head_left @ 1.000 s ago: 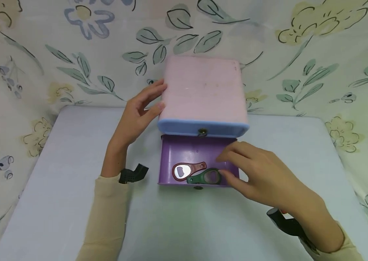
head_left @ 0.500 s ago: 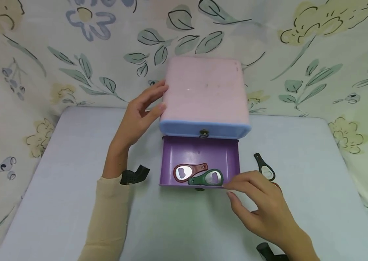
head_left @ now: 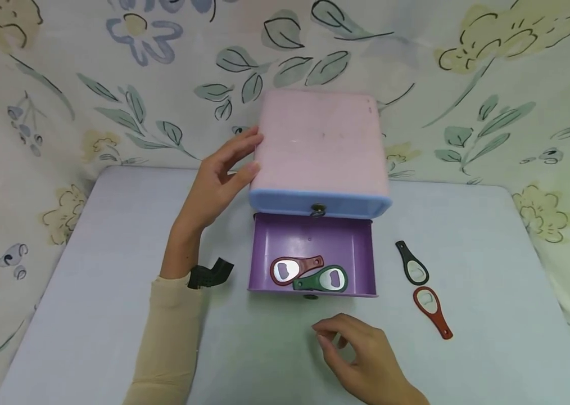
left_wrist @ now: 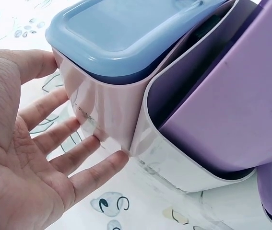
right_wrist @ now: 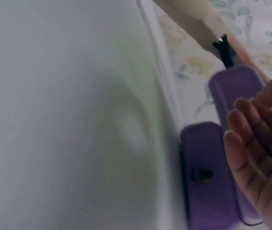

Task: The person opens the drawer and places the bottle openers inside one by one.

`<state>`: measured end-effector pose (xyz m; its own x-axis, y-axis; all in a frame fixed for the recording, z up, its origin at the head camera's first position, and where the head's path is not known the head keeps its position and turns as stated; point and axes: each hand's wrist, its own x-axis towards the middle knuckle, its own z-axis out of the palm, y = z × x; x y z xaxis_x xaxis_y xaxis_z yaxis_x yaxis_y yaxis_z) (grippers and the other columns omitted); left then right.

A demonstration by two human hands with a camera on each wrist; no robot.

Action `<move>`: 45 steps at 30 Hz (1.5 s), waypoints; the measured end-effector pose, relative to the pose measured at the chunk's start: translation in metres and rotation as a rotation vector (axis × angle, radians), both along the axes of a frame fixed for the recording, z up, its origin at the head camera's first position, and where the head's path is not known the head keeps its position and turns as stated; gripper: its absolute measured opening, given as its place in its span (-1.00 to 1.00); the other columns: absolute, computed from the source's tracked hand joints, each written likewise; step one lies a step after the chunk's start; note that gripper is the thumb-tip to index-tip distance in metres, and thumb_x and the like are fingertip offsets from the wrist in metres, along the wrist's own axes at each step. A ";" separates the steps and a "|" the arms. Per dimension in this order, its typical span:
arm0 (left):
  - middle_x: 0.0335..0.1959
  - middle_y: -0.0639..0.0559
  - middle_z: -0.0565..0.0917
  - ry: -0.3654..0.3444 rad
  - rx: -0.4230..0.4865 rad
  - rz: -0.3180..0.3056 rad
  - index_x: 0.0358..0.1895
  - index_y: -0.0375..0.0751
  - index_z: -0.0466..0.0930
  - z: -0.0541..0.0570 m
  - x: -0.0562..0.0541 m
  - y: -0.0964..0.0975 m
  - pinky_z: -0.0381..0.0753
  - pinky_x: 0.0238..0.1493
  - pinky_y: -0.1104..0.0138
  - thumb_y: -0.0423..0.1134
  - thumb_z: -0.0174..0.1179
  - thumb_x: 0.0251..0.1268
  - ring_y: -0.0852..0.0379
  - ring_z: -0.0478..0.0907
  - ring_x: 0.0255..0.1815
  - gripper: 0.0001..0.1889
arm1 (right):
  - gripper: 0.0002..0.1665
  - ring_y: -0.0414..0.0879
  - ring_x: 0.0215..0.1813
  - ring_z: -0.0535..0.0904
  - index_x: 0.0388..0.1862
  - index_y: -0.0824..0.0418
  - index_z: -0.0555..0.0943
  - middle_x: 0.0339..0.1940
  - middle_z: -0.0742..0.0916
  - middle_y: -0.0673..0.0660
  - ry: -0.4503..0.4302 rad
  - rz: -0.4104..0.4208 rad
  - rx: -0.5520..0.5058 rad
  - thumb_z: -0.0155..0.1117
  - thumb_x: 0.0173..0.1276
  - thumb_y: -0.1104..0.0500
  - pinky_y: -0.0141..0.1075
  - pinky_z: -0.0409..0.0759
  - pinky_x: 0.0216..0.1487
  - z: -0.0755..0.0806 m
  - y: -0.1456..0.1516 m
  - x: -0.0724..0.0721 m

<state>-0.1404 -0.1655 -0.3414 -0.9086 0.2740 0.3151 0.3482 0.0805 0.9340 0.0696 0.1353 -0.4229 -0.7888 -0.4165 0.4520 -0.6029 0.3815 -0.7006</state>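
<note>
My left hand (head_left: 216,183) rests its extended fingertips against the left side of the pink drawer box (head_left: 322,146); the left wrist view shows thumb and fingers spread along its pink wall. Below the blue drawer front (head_left: 320,203), a purple drawer (head_left: 310,233) stands pulled out. Inside lie a brown-red bottle opener (head_left: 285,271) and a green bottle opener (head_left: 334,278), their ends overlapping. In front of the drawer, my right hand (head_left: 366,357) hovers with fingers loosely bent, thumb and index tips close together and nothing between them.
To the drawer's right, a black bottle opener (head_left: 415,270) and an orange-red bottle opener (head_left: 434,315) lie on the white table (head_left: 497,270). Another purple drawer front (right_wrist: 207,177) with a dark knob shows in the right wrist view. A floral cloth (head_left: 163,95) hangs behind the box.
My right hand has drawn back from the green bottle opener, out of the drawer and toward the front edge, uncovering the black and orange-red openers. My left hand stays on the box.
</note>
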 end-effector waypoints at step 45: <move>0.67 0.11 0.35 0.003 -0.007 0.003 0.53 -0.17 0.47 0.000 0.000 0.003 0.63 0.36 0.43 -0.33 0.16 0.56 0.03 0.37 0.65 -0.48 | -0.62 -0.19 -0.14 0.80 0.21 0.54 0.55 -0.09 0.77 0.46 -0.785 -0.073 -0.450 -0.01 0.72 0.25 -0.07 0.85 -0.26 -0.016 -0.039 -0.005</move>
